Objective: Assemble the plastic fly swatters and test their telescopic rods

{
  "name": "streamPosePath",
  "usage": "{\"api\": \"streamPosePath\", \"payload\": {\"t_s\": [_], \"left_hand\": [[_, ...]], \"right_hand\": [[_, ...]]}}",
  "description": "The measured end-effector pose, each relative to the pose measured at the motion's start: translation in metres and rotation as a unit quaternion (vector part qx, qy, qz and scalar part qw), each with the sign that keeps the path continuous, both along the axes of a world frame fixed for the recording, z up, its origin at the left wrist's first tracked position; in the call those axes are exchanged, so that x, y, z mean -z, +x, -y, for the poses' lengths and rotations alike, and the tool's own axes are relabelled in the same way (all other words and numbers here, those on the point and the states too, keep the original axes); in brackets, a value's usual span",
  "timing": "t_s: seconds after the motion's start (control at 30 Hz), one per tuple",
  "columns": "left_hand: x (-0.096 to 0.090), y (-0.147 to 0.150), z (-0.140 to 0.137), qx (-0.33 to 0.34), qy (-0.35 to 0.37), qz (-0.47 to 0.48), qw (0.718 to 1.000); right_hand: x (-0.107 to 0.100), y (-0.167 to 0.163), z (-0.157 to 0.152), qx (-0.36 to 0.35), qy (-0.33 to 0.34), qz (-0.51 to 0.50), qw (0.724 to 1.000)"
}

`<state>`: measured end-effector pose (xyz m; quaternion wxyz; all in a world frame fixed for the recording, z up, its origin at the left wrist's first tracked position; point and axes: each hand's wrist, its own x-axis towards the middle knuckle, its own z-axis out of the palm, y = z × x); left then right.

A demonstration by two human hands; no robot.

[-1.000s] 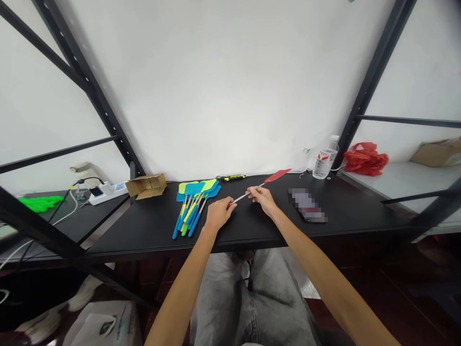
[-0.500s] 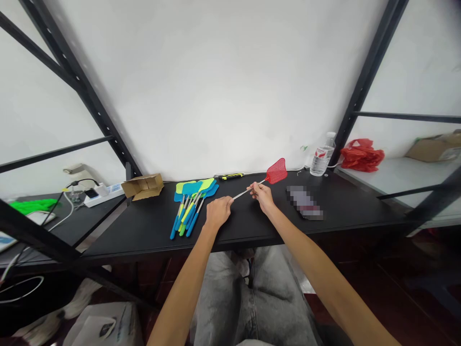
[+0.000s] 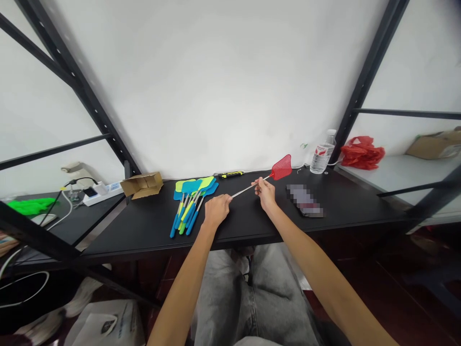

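Observation:
Between my hands a red fly swatter [image 3: 281, 167] slants up to the right, its thin metal rod bare in the middle. My left hand [image 3: 217, 209] is wrapped round its lower end, and the grip is hidden in the fist. Higher on the rod, just below the red mesh head, my right hand [image 3: 265, 192] pinches it between thumb and fingers. Left of my left hand, several blue and yellow-green fly swatters [image 3: 189, 206] lie in an overlapping pile, heads toward the wall and handles toward me.
An open cardboard box [image 3: 143, 185] stands left of the pile. A yellow-black utility knife [image 3: 231, 174] lies by the wall. To the right are a blurred-out phone [image 3: 305, 200], a water bottle [image 3: 323, 151] and a red plastic bag [image 3: 362, 153]. Black metal posts [image 3: 356, 91] frame the desk.
My right hand has moved slightly right and up along with the swatter's red head. More of the metal rod shows between my hands. My left hand stays closed, almost in place.

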<state>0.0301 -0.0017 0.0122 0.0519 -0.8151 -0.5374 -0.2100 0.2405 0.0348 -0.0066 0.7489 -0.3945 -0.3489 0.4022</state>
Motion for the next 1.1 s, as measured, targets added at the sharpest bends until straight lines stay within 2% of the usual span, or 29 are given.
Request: {"api": "streamPosePath", "payload": {"t_s": [0.23, 0.37, 0.53, 0.67, 0.9, 1.1], "left_hand": [[0.001, -0.003, -0.002, 0.025, 0.006, 0.019, 0.999], [0.002, -0.006, -0.002, 0.049, 0.032, 0.038, 0.998], [0.002, -0.001, 0.001, 0.053, 0.042, 0.035, 0.997], [0.001, 0.002, 0.002, 0.052, 0.048, 0.036, 0.997], [-0.001, 0.011, 0.002, 0.016, 0.020, -0.002, 1.000], [-0.003, 0.006, -0.001, 0.004, -0.016, -0.050, 0.999]], "right_hand": [[0.004, 0.002, -0.004, 0.036, 0.004, 0.020, 0.999], [0.006, 0.001, -0.002, -0.037, 0.017, 0.091, 0.995], [0.002, -0.005, 0.004, -0.140, 0.040, 0.202, 0.968], [0.000, -0.006, 0.006, -0.182, 0.056, 0.241, 0.952], [0.004, -0.005, 0.001, -0.114, 0.031, 0.185, 0.976], [0.007, -0.004, -0.005, -0.071, 0.008, 0.102, 0.992]]}}
